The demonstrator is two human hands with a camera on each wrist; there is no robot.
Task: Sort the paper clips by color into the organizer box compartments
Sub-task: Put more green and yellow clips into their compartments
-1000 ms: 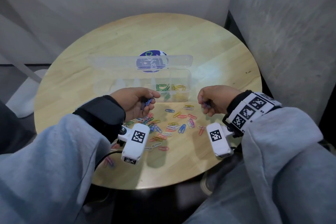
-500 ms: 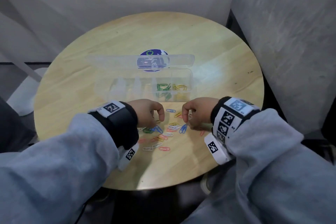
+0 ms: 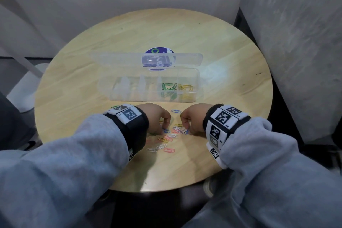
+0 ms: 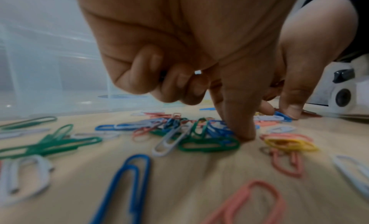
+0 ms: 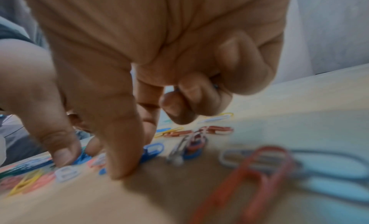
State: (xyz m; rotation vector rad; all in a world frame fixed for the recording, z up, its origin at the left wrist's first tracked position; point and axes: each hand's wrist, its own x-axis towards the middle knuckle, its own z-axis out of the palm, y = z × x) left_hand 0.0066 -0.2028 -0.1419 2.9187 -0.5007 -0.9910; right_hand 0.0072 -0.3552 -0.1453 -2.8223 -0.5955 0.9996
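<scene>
item: blue clips in loose pile on table, near side of box. my left hand grip pinches blue clip; right hand grip pinches another. advice: lift straight, shake off tangled neighbours, drop in unused compartment.

Sleeves: light grey fleece sweatshirt on both arms — loose, bunched at the cuffs.
Wristbands: black bands, one on each wrist.
Markers: white square tiles with black coded patterns — small labels such as R4 printed beside them.
</scene>
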